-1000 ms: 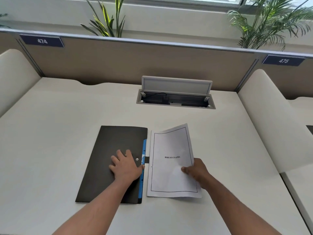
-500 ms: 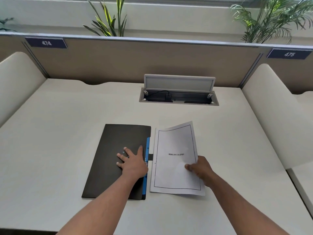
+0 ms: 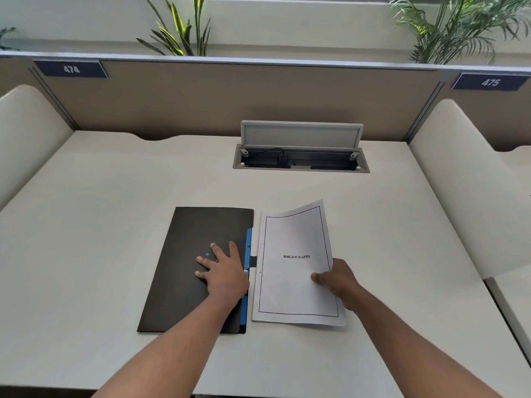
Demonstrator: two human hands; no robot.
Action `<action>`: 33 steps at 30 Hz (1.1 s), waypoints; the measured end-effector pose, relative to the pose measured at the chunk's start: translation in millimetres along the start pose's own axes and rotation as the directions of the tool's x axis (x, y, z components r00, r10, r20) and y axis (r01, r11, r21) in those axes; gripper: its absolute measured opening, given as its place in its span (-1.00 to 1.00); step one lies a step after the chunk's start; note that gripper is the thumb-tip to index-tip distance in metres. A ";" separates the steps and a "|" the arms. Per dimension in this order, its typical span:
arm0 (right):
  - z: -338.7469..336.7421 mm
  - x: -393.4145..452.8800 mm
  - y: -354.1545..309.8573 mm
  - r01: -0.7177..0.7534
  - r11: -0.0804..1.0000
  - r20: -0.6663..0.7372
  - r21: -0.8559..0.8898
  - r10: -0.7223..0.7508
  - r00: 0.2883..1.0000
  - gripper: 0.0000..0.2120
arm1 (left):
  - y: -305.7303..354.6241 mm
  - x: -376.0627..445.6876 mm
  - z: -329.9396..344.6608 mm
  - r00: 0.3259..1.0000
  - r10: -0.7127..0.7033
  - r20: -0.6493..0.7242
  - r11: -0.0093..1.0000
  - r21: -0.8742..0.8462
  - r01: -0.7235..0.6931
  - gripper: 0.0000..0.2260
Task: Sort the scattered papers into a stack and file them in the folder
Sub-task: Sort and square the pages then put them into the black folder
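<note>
our left hand is pressing flat on the folder | our right hand is pinching the paper beside it

Left hand flat, right hand pinching.

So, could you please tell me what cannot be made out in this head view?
- Black flat folder: closed, so its contents are hidden; the left hand covers part of the cover.
- White bordered "BIBLIOGRAPHY" paper: any sheets beneath are hidden; the right hand holds its edge.
- Grey desk cable box: interior too dark.
</note>
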State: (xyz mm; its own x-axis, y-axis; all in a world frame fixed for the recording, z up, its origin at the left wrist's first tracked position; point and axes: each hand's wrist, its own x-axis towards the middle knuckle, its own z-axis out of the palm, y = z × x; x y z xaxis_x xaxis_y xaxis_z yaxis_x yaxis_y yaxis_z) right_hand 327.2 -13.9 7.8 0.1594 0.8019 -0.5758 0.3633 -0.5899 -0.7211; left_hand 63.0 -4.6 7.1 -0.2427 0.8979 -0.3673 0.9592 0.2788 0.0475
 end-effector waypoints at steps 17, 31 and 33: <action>-18.5 0.2 -17.7 -0.034 0.994 0.213 0.102 0.011 0.977 -0.70 | -9.2 24.4 -5.6 0.998 -0.052 -0.028 0.993 -0.106 0.049 -0.18; -14.3 -1.0 -9.8 -0.047 0.987 0.189 0.153 0.017 0.982 -0.68 | 32.4 27.0 -28.9 0.991 -0.060 0.119 0.997 -0.040 0.065 -0.17; -14.3 -0.9 -8.2 -0.047 0.986 0.190 0.159 0.016 0.982 -0.69 | 38.0 24.1 -29.5 0.993 -0.021 0.120 1.000 0.010 0.020 -0.20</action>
State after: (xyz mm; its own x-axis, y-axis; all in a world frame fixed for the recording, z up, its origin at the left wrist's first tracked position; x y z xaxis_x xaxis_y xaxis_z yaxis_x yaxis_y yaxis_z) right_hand 337.2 -8.4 19.8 -0.0120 0.7596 -0.6502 0.2044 -0.6347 -0.7453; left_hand 89.3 37.7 27.5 -0.2440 0.8443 -0.4770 0.9555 0.2933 0.0304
